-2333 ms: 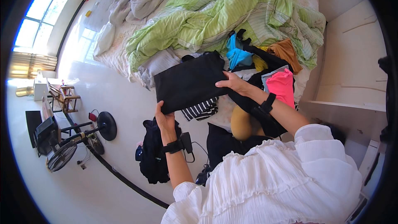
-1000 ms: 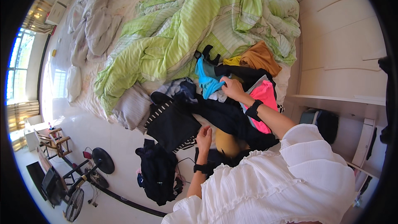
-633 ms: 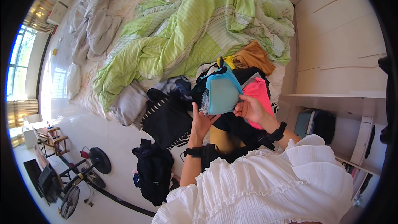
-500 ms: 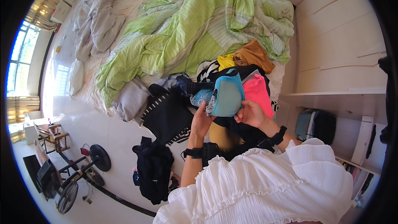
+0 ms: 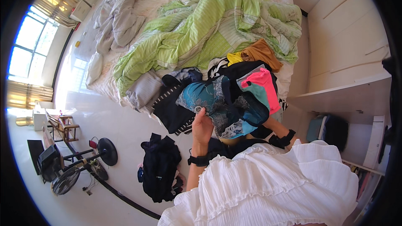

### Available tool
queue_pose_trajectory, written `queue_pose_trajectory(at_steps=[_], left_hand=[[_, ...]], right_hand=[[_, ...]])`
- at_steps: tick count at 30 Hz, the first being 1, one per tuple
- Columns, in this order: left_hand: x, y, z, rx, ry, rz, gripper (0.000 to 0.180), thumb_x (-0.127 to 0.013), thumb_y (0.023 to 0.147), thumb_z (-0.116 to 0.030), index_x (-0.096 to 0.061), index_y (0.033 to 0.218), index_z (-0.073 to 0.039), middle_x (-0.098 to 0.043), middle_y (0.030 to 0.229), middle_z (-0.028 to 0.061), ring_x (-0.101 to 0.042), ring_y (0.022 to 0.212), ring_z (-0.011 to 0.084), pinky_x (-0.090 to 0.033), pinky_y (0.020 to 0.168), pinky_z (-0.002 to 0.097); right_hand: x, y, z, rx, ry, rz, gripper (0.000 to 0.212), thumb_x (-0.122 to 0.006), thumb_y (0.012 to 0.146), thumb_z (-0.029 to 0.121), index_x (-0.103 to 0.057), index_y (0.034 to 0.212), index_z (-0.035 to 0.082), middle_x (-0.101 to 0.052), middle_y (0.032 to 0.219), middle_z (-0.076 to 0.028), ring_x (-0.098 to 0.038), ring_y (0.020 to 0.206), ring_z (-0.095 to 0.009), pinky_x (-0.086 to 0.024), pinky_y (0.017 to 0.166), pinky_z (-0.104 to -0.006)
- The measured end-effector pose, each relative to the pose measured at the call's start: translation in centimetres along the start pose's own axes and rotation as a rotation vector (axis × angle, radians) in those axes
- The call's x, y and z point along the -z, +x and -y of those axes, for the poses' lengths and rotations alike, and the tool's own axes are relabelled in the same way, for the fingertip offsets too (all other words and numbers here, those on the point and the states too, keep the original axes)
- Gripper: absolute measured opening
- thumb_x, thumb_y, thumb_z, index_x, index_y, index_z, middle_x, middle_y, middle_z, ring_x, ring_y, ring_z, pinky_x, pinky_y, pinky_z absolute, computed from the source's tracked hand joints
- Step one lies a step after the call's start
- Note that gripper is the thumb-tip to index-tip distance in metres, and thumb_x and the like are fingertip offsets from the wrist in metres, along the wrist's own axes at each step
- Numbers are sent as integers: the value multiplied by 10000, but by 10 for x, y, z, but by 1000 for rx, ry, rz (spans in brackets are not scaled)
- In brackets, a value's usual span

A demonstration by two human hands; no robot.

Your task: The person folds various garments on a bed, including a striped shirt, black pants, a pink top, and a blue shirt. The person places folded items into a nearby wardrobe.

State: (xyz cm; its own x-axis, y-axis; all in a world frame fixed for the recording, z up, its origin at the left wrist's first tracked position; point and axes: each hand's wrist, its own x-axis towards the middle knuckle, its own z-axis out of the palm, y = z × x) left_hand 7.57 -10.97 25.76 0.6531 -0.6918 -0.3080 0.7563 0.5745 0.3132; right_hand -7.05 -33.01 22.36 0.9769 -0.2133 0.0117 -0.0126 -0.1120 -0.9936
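A blue bra (image 5: 197,95) with grey lace is spread out in front of me, its outer side showing. My left hand (image 5: 202,126) pinches its lower edge, thumb on the lace. My right hand (image 5: 272,124) is mostly behind the bra's right cup, so its fingers are hidden. Just beyond lies a bright pink garment (image 5: 268,86) with a teal part beside it. Black clothing with a white-striped edge (image 5: 172,113) lies left of the bra, at the bed's edge.
A rumpled green duvet (image 5: 188,42) covers much of the bed. Brown cloth (image 5: 261,54) and yellow cloth (image 5: 234,58) lie at its near edge. Dark clothes (image 5: 161,167) are heaped on the floor at left, near a standing fan (image 5: 67,180). An open cabinet (image 5: 335,132) is at right.
The bra has been turned and spread wider, from a plain light-blue side to its lacy side. My right hand has gone behind it. The view has shifted a little.
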Motion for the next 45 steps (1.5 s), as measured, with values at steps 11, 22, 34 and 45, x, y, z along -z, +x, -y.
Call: queue_pose_trajectory(at_steps=[11, 22, 34, 45], left_hand=[[-32, -59, -62, -274, 10, 124, 434, -385, 946, -192, -368, 1319, 29, -450, 1323, 189, -438, 1215, 309, -331, 1032, 431], [-61, -84, -87, -376, 46, 77, 388, -365, 974, -218, -428, 1271, 24, -487, 1289, 185, -477, 1175, 325, -349, 1025, 463], [-85, -86, -71, -155, 727, -99, 353, -592, 839, -60, -506, 1176, 3, -598, 1123, 77, -591, 977, 174, -465, 858, 312], [-96, -63, -62, -73, 338, 267, 450, -425, 793, 12, -453, 1240, 59, -546, 1217, 164, -507, 1156, 277, -374, 1005, 410]], right_hand=[[23, 24, 41, -300, 96, -118, 245, -482, 917, 149, -570, 1092, 3, -645, 913, -73, -613, 761, -121, -499, 670, -241], [-79, 80, 133, 455, -277, 26, 492, -656, 795, 145, -488, 1236, 6, -500, 1229, -149, -574, 970, -203, -468, 830, -269], [-52, 101, 149, -140, 346, 342, 255, -715, 797, 203, -657, 946, 4, -630, 850, 20, -538, 749, -50, -447, 705, -206], [-25, 99, 153, -143, 659, 199, 304, -668, 832, 203, -625, 1014, -37, -655, 935, -57, -613, 813, -105, -495, 757, -239]])
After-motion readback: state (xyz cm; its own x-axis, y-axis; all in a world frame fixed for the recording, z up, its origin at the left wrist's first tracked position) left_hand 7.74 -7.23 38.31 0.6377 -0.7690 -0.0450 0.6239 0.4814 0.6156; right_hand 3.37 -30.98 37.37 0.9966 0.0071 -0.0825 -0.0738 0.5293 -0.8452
